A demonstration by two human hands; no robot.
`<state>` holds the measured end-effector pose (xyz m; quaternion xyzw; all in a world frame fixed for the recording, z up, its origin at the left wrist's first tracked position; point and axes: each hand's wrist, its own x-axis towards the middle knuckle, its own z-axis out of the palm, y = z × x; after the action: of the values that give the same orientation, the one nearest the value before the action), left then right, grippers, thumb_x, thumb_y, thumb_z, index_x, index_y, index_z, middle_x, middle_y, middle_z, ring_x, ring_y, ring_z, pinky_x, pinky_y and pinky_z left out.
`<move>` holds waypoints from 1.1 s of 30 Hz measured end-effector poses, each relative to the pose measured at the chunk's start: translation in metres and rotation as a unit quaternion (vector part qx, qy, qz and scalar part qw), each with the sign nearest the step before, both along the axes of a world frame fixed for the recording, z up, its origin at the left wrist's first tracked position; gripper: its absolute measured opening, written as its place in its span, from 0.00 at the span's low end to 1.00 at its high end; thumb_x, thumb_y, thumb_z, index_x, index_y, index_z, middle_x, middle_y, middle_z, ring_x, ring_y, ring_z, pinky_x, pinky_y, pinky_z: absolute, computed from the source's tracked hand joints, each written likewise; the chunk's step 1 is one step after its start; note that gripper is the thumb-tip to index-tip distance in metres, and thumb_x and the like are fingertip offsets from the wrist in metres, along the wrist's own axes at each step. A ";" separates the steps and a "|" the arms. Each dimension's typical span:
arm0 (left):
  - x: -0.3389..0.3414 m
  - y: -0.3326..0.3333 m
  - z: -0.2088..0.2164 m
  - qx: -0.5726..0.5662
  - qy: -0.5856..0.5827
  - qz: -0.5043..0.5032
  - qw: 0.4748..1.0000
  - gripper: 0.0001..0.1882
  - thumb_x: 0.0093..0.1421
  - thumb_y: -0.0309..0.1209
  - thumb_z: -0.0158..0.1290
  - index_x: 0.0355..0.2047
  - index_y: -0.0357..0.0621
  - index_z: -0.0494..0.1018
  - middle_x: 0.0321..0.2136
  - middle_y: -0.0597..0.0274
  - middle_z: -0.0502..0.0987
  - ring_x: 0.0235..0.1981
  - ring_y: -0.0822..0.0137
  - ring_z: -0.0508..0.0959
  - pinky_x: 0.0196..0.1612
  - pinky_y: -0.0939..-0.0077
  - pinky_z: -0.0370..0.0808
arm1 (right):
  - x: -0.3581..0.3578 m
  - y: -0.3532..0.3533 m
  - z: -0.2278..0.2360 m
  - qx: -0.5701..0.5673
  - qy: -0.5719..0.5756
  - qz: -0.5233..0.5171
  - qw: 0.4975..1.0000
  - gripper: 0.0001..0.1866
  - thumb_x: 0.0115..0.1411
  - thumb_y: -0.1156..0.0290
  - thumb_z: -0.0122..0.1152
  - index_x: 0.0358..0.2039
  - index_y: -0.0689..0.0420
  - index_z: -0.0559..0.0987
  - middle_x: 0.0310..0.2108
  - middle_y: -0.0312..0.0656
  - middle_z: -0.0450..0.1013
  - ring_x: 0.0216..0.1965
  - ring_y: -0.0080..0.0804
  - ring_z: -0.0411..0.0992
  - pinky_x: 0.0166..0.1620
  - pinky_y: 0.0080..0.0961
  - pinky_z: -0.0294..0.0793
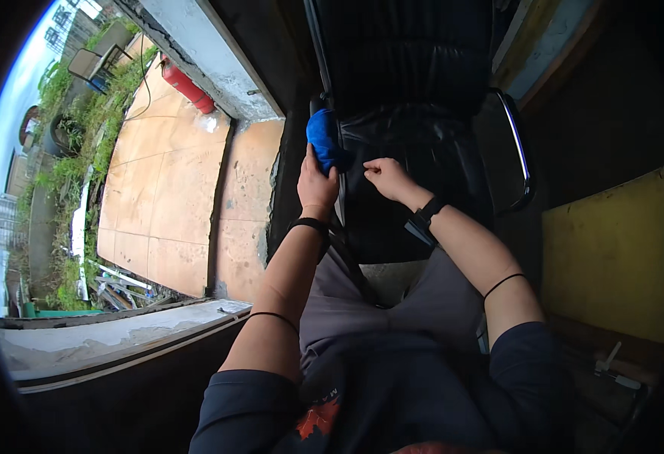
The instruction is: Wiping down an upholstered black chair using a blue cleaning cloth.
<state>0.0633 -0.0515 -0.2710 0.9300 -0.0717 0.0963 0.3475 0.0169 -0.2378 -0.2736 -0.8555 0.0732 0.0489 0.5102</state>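
Note:
My left hand (317, 185) is closed round a bunched blue cloth (321, 139), pressing it against the left armrest of a black office chair (430, 144). Most of that armrest is hidden under the cloth and hand. Over the chair's seat, a little right of the cloth, is my right hand (389, 180); its fingers are curled together, and nothing shows in them. The chair faces me, with its padded backrest at the far side. Its right armrest (520, 144) is a curved loop with a shiny metal face.
To the left, a doorway opens onto a tiled step (167, 204), with a red fire extinguisher (187, 85) by the wall. Outside, a chair (93, 66) stands among weeds. A yellow panel (612, 250) stands at the right. The room around the chair is dark.

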 end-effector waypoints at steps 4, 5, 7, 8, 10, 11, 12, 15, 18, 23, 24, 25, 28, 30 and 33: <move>-0.010 -0.005 0.004 -0.027 0.010 0.016 0.999 0.32 0.59 0.39 0.54 0.63 0.43 0.64 0.49 0.39 0.75 0.50 0.43 0.76 0.52 0.57 0.73 | -0.041 0.041 -0.016 -0.076 -0.063 0.064 0.993 0.23 0.57 0.65 0.65 0.51 0.62 0.77 0.50 0.53 0.73 0.50 0.47 0.74 0.54 0.35 0.73; -0.012 -0.003 0.007 -0.013 0.007 0.005 1.000 0.32 0.59 0.39 0.54 0.63 0.43 0.64 0.49 0.39 0.75 0.50 0.43 0.76 0.52 0.57 0.73 | -0.047 0.053 -0.018 -0.094 -0.080 0.076 0.989 0.24 0.56 0.64 0.65 0.51 0.62 0.76 0.51 0.54 0.71 0.52 0.49 0.72 0.56 0.36 0.72; -0.008 0.003 0.001 -0.049 0.006 0.031 0.998 0.29 0.62 0.41 0.53 0.60 0.42 0.67 0.44 0.40 0.78 0.45 0.43 0.78 0.48 0.57 0.75 | -0.055 0.076 -0.020 -0.058 -0.074 0.032 0.995 0.25 0.55 0.65 0.65 0.52 0.61 0.76 0.51 0.53 0.72 0.54 0.51 0.71 0.57 0.37 0.70; -0.005 0.014 -0.005 -0.055 -0.005 0.031 0.998 0.24 0.64 0.41 0.50 0.58 0.44 0.70 0.41 0.41 0.79 0.43 0.43 0.79 0.44 0.56 0.75 | -0.058 0.083 -0.012 -0.037 -0.062 0.028 0.997 0.25 0.56 0.65 0.64 0.52 0.63 0.75 0.53 0.55 0.70 0.55 0.52 0.70 0.58 0.38 0.70; -0.021 0.019 -0.011 -0.043 0.020 0.023 0.999 0.24 0.64 0.41 0.50 0.58 0.45 0.70 0.41 0.41 0.79 0.42 0.43 0.79 0.43 0.56 0.75 | -0.066 0.085 -0.014 -0.013 -0.049 0.013 0.999 0.25 0.57 0.65 0.64 0.53 0.64 0.75 0.55 0.57 0.69 0.55 0.54 0.69 0.58 0.39 0.70; -0.034 0.020 -0.015 -0.039 0.052 0.020 0.998 0.23 0.64 0.41 0.50 0.57 0.46 0.70 0.40 0.41 0.79 0.41 0.43 0.79 0.42 0.56 0.75 | -0.072 0.083 -0.022 -0.011 -0.076 0.002 0.997 0.25 0.57 0.65 0.63 0.53 0.64 0.75 0.55 0.57 0.69 0.55 0.54 0.70 0.58 0.39 0.70; -0.044 0.025 -0.017 -0.026 0.051 0.011 0.998 0.22 0.65 0.40 0.49 0.58 0.49 0.70 0.39 0.42 0.79 0.39 0.43 0.79 0.39 0.56 0.75 | -0.076 0.084 -0.024 -0.009 -0.103 -0.003 0.995 0.24 0.58 0.66 0.63 0.52 0.63 0.75 0.55 0.57 0.69 0.55 0.55 0.70 0.58 0.39 0.71; -0.072 0.035 -0.012 -0.033 0.048 -0.017 0.998 0.23 0.65 0.39 0.49 0.59 0.48 0.69 0.39 0.43 0.79 0.40 0.44 0.79 0.40 0.56 0.75 | -0.082 0.078 -0.016 0.024 -0.052 -0.011 0.998 0.22 0.57 0.68 0.62 0.51 0.63 0.75 0.54 0.56 0.69 0.53 0.54 0.71 0.57 0.39 0.71; -0.086 0.045 -0.022 0.002 0.047 -0.021 0.999 0.26 0.64 0.37 0.50 0.63 0.47 0.65 0.42 0.44 0.79 0.43 0.45 0.79 0.43 0.58 0.75 | -0.089 0.076 -0.023 0.000 -0.078 -0.024 0.997 0.20 0.57 0.70 0.63 0.50 0.63 0.76 0.52 0.55 0.70 0.52 0.53 0.71 0.56 0.39 0.72; -0.116 0.057 -0.028 -0.008 0.004 -0.074 0.997 0.35 0.61 0.37 0.56 0.65 0.38 0.58 0.54 0.39 0.72 0.53 0.43 0.74 0.52 0.61 0.73 | -0.108 0.074 -0.015 -0.043 -0.090 0.010 0.995 0.22 0.60 0.69 0.61 0.54 0.62 0.73 0.55 0.50 0.68 0.55 0.50 0.70 0.56 0.37 0.71; -0.117 0.055 -0.028 -0.023 0.005 -0.065 0.998 0.35 0.61 0.37 0.56 0.65 0.38 0.58 0.54 0.39 0.72 0.53 0.43 0.74 0.52 0.61 0.73 | -0.110 0.073 -0.016 -0.048 -0.111 0.008 0.993 0.22 0.60 0.70 0.61 0.54 0.61 0.73 0.55 0.50 0.68 0.54 0.50 0.70 0.56 0.37 0.71; -0.118 0.051 -0.029 -0.029 -0.010 -0.083 0.996 0.37 0.60 0.34 0.56 0.66 0.36 0.56 0.58 0.36 0.67 0.55 0.40 0.71 0.56 0.59 0.71 | -0.110 0.072 -0.016 -0.054 -0.131 0.007 0.990 0.22 0.59 0.70 0.61 0.54 0.61 0.73 0.55 0.50 0.68 0.54 0.50 0.70 0.56 0.37 0.72; -0.101 0.044 -0.028 0.040 -0.064 -0.117 0.990 0.40 0.57 0.30 0.57 0.67 0.37 0.53 0.66 0.31 0.52 0.62 0.37 0.63 0.62 0.57 0.65 | -0.104 0.076 -0.001 -0.052 -0.256 -0.009 0.965 0.23 0.58 0.73 0.61 0.55 0.62 0.72 0.54 0.51 0.67 0.53 0.51 0.69 0.56 0.38 0.71; -0.074 0.032 -0.020 0.065 -0.063 -0.107 0.990 0.40 0.57 0.29 0.56 0.68 0.38 0.52 0.67 0.32 0.49 0.62 0.39 0.63 0.62 0.58 0.65 | -0.094 0.080 0.016 -0.078 -0.276 0.016 0.958 0.23 0.58 0.74 0.61 0.55 0.62 0.72 0.54 0.51 0.66 0.53 0.50 0.69 0.56 0.37 0.70; -0.036 0.015 -0.010 0.073 -0.015 -0.047 0.996 0.40 0.60 0.30 0.52 0.69 0.37 0.48 0.66 0.32 0.53 0.61 0.40 0.66 0.60 0.57 0.69 | -0.073 0.089 0.034 -0.106 -0.303 0.040 0.946 0.23 0.57 0.75 0.60 0.54 0.62 0.72 0.53 0.50 0.66 0.54 0.50 0.68 0.57 0.37 0.68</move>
<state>0.0272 -0.0361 -0.2813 0.9470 -0.1275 0.0885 0.2813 -0.0564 -0.1487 -0.2393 -0.8816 -0.1147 -0.1999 0.4119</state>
